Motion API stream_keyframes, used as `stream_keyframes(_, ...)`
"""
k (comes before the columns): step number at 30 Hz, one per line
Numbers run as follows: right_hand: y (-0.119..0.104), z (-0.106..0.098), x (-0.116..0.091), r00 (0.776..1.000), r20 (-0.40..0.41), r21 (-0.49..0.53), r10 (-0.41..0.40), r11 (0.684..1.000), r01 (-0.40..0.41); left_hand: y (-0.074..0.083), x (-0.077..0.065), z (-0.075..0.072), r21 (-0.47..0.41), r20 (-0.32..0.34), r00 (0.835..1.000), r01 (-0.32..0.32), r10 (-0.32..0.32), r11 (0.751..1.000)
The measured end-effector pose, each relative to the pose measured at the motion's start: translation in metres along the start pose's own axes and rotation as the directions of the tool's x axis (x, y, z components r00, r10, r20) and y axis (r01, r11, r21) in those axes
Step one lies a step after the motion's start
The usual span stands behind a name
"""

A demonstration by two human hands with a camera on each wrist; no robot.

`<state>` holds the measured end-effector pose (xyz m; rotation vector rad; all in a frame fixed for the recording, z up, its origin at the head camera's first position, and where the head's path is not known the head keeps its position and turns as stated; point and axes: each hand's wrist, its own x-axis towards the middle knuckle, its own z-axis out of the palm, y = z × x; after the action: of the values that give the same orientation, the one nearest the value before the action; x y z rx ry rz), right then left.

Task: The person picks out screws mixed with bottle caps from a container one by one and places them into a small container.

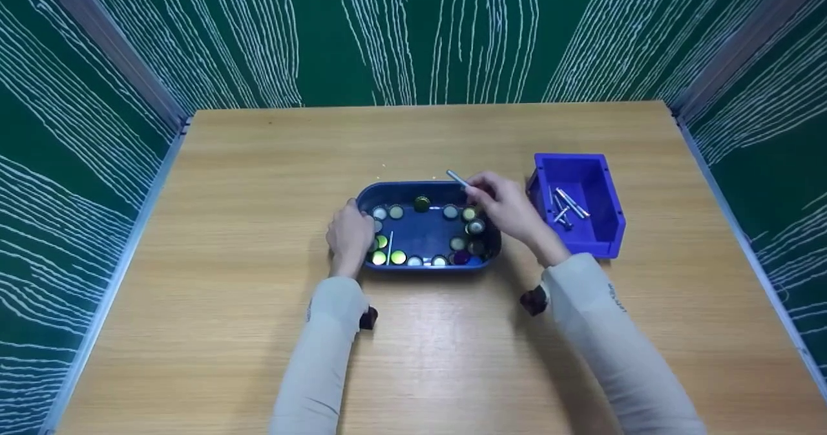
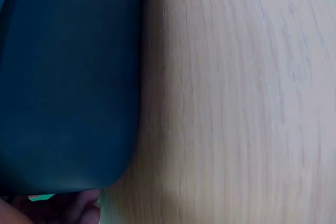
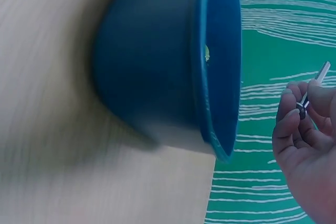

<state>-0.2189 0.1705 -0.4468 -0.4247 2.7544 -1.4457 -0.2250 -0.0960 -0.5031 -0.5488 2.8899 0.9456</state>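
Observation:
My right hand (image 1: 501, 205) pinches a silvery metal bolt (image 1: 457, 178) above the far right part of a dark blue tray (image 1: 423, 268). In the right wrist view the bolt (image 3: 314, 88) lies between thumb and fingers, its head (image 3: 301, 109) toward the palm and its threaded end pointing up and outward. At the tray's left end, my left hand (image 1: 351, 233) grips the rim; its fingers (image 2: 86, 208) show partly in the left wrist view. Several bottle caps (image 1: 398, 257) lie around the inside of the tray, and another thin metal bolt (image 1: 390, 247) lies among those at left.
A purple bin (image 1: 588, 247) stands right of the tray, close to my right forearm, with several bolts (image 1: 572, 203) in it. Both stand on a wooden table (image 1: 271, 163). Green walls (image 1: 323, 47) with white streaks enclose its back and sides.

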Motion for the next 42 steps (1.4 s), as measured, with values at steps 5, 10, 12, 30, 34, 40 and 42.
stream_keyframes(5,-0.001,-0.011,0.002,0.999,-0.006,0.034,0.033,0.999,-0.033,0.0,0.001,0.0,-0.001,-0.002,1.0,0.001,-0.001,1.0)
stream_keyframes(10,0.001,-0.023,0.004,0.999,-0.025,0.042,0.027,0.999,-0.026,0.0,0.0,0.0,0.006,-0.001,1.0,0.001,-0.001,1.0)
stream_keyframes(12,0.001,-0.029,0.004,0.999,-0.04,0.027,0.014,1.0,-0.013,0.0,-0.001,0.0,0.004,-0.002,1.0,0.0,0.0,1.0)
stream_keyframes(30,0.048,-0.086,-0.022,0.978,-0.169,-0.065,0.119,0.989,-0.132,-0.001,0.0,0.001,0.0,-0.01,1.0,-0.001,0.001,1.0)
stream_keyframes(34,0.061,-0.095,-0.027,0.968,-0.198,-0.149,0.151,0.972,-0.182,-0.001,0.0,0.0,0.001,-0.006,1.0,-0.004,0.004,1.0)
stream_keyframes(40,0.075,-0.099,-0.034,0.947,-0.167,-0.277,0.276,0.908,-0.314,-0.001,0.0,0.0,0.002,-0.014,1.0,-0.007,0.007,1.0)
stream_keyframes(42,0.079,-0.098,-0.036,0.938,-0.164,-0.315,0.306,0.885,-0.344,-0.001,-0.001,0.001,0.0,-0.019,1.0,-0.012,0.012,1.0)
